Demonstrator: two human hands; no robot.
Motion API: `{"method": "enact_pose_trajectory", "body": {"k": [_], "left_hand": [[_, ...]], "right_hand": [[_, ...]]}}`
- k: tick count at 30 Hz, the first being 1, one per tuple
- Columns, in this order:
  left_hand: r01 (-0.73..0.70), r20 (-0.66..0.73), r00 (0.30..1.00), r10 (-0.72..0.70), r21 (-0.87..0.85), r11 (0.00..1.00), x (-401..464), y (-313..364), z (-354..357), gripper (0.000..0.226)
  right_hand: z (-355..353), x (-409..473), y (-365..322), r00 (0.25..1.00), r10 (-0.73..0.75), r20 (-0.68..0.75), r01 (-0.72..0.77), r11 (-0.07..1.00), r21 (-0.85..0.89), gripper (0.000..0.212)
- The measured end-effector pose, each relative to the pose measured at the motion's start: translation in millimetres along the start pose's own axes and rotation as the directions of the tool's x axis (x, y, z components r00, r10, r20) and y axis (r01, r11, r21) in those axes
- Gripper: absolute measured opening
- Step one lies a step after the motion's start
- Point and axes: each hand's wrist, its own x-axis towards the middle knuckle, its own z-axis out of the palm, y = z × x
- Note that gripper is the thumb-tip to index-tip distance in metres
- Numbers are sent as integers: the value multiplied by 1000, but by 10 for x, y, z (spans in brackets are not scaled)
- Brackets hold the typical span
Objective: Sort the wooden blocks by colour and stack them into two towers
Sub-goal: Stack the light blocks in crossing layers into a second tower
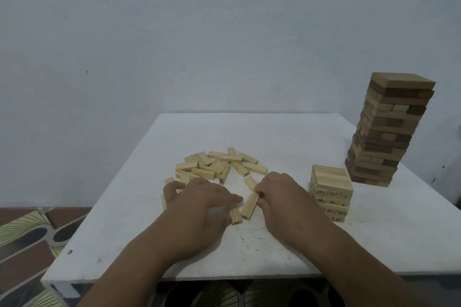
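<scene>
A big white table stands against a pale wall, and a floor mat with a striped pattern lies off to the left. At the far right of the table rises a tall tower of darker blocks, with a few pale ones mixed in. Just in front of it sits a short tower of pale blocks, only a few layers high. In the middle lies a loose heap of pale blocks, pointing every which way. Both hands work between the heap and the near edge. The left hand lies over some blocks with its fingers curved down; a pale block end pokes out from under its fingertips, but I cannot tell if it grips anything. The right hand has its fingers curled, pinching the far end of one pale block. That block lies flat, its long side running toward the person and a bit to the left, with its near end free. I think this block goes next onto the short pale tower, which stands just to the right of the right hand, so that hand is the nearer one. The block will likely need a turn to line up with the top layer.
</scene>
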Motion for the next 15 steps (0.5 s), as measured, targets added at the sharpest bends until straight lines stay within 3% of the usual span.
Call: {"method": "enact_pose_trajectory", "body": {"k": [4, 8, 15], "left_hand": [[-53, 50, 997, 55, -31, 998, 34, 18, 20, 29], [-46, 25, 999, 47, -56, 997, 53, 39, 53, 25], [-40, 41, 998, 43, -82, 996, 62, 65, 83, 28]], "right_hand": [[-67, -73, -50, 995, 83, -52, -81, 996, 31, 22], [-134, -113, -71, 992, 122, 18, -123, 992, 27, 34], [-317, -272, -10, 988, 47, 148, -84, 964, 254, 11]]}}
